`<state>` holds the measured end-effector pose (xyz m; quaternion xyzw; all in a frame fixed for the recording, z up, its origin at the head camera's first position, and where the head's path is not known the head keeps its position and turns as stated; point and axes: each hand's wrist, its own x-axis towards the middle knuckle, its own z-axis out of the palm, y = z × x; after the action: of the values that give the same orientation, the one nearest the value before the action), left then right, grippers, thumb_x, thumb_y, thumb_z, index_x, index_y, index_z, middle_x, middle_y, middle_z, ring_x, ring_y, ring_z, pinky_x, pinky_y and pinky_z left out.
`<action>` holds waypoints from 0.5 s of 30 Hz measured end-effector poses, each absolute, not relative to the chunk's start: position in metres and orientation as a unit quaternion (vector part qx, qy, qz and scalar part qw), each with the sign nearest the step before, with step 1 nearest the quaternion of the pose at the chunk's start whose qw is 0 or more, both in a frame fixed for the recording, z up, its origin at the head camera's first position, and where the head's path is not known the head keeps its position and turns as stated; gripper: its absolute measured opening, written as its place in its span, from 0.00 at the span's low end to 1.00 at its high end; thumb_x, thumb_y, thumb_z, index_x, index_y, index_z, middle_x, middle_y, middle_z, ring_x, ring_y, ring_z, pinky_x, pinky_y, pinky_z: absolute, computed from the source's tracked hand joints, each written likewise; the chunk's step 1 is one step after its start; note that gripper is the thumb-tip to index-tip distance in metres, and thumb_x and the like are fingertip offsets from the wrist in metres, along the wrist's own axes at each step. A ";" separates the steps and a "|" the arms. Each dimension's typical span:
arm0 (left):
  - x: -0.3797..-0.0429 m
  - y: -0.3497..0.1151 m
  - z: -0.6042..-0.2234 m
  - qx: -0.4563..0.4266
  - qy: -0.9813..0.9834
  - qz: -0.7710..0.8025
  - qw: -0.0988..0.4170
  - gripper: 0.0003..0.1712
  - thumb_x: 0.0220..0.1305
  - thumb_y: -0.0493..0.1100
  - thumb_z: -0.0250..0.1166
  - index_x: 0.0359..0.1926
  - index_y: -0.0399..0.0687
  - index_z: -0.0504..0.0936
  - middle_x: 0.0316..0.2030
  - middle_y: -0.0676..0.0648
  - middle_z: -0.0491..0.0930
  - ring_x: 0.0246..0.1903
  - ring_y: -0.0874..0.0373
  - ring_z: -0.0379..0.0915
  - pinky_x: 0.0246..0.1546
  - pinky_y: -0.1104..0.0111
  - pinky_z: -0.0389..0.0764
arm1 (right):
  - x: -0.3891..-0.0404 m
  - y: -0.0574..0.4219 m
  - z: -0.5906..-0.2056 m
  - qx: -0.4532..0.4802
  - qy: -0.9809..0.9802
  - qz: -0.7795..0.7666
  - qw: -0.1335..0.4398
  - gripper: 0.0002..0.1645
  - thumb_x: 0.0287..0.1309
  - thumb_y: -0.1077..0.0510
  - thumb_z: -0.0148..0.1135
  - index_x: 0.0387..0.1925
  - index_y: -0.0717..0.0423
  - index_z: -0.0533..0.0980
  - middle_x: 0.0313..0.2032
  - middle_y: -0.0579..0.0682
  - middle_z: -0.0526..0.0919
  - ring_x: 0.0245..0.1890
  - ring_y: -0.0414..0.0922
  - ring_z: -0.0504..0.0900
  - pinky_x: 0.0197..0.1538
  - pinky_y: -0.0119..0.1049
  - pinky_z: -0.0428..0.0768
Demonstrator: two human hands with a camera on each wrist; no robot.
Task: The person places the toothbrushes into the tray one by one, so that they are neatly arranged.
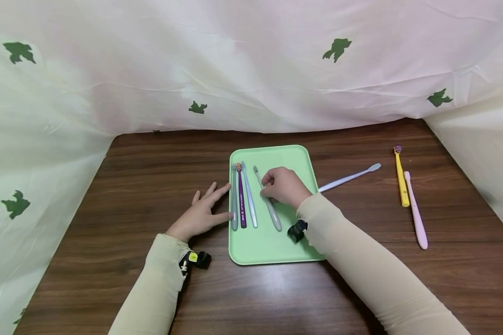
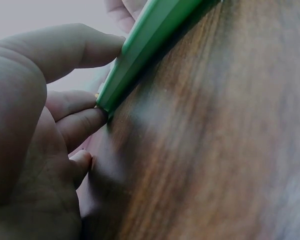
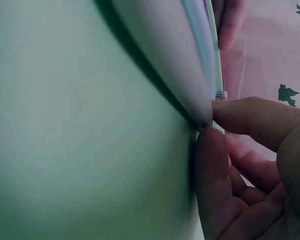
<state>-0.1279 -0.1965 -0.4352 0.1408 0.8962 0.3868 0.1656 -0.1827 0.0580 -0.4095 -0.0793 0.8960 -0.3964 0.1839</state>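
Observation:
My right hand is over the light green tray, its thumb and fingertips pinching a grey toothbrush partway along its handle. The brush slants, with its head toward the far side. To its left in the tray lie a grey-blue toothbrush, a purple toothbrush and a light blue toothbrush, side by side. With its fingers extended, my left hand touches the tray's left rim. In the left wrist view, thumb and fingertips rest against the green rim.
Right of the tray, a blue toothbrush lies slanted, its near end at the rim. Farther right are a yellow toothbrush and a pink toothbrush. A pale cloth with green patches surrounds the brown wooden table.

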 end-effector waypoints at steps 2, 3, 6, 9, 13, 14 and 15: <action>-0.128 -0.197 -0.435 0.140 0.896 0.387 0.166 0.47 0.63 0.53 0.70 0.78 0.60 0.58 0.76 0.50 0.57 0.79 0.52 0.32 0.74 0.49 0.24 | -0.183 0.056 -0.410 -0.080 0.897 -0.395 0.185 0.12 0.56 0.63 0.71 0.43 0.61 0.82 0.29 0.51 0.83 0.24 0.41 0.82 0.31 0.33 0.82; -0.128 -0.196 -0.435 0.140 0.896 0.387 0.166 0.46 0.63 0.53 0.70 0.78 0.60 0.58 0.76 0.50 0.57 0.79 0.52 0.33 0.74 0.49 0.24 | -0.184 0.056 -0.410 -0.080 0.897 -0.394 0.185 0.12 0.56 0.63 0.71 0.43 0.61 0.82 0.29 0.51 0.84 0.24 0.41 0.82 0.32 0.33 0.82; -0.127 -0.196 -0.435 0.140 0.895 0.389 0.166 0.46 0.63 0.53 0.70 0.78 0.60 0.58 0.76 0.50 0.57 0.79 0.53 0.33 0.74 0.50 0.23 | -0.185 0.053 -0.411 -0.084 0.896 -0.397 0.183 0.14 0.57 0.62 0.71 0.45 0.62 0.83 0.30 0.51 0.84 0.25 0.41 0.83 0.32 0.33 0.83; -0.127 -0.196 -0.435 0.140 0.894 0.391 0.167 0.46 0.64 0.53 0.70 0.78 0.60 0.58 0.76 0.50 0.57 0.79 0.53 0.32 0.74 0.50 0.23 | -0.187 0.051 -0.412 -0.084 0.896 -0.398 0.179 0.14 0.57 0.62 0.71 0.46 0.62 0.83 0.29 0.51 0.84 0.25 0.41 0.83 0.33 0.33 0.82; -0.128 -0.196 -0.436 0.140 0.893 0.393 0.168 0.46 0.64 0.53 0.70 0.78 0.61 0.58 0.76 0.50 0.57 0.78 0.54 0.32 0.74 0.51 0.23 | -0.190 0.049 -0.413 -0.085 0.896 -0.398 0.177 0.15 0.58 0.61 0.71 0.47 0.61 0.84 0.30 0.50 0.84 0.26 0.41 0.83 0.33 0.33 0.82; -0.128 -0.196 -0.436 0.140 0.893 0.394 0.169 0.46 0.64 0.53 0.70 0.78 0.61 0.58 0.76 0.50 0.57 0.78 0.54 0.32 0.74 0.51 0.23 | -0.190 0.048 -0.413 -0.085 0.896 -0.398 0.178 0.15 0.58 0.61 0.70 0.48 0.61 0.84 0.30 0.50 0.85 0.26 0.41 0.84 0.33 0.33 0.82; -0.128 -0.197 -0.436 0.140 0.893 0.394 0.169 0.46 0.64 0.53 0.70 0.78 0.61 0.58 0.76 0.50 0.57 0.78 0.54 0.32 0.74 0.51 0.23 | -0.190 0.047 -0.413 -0.085 0.895 -0.399 0.178 0.16 0.58 0.61 0.70 0.48 0.61 0.84 0.30 0.51 0.84 0.26 0.41 0.84 0.33 0.33 0.82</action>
<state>-0.1279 -0.1966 -0.4360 0.1397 0.8926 0.3939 0.1693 -0.1904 0.0473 -0.4133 -0.0848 0.8954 -0.3991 0.1782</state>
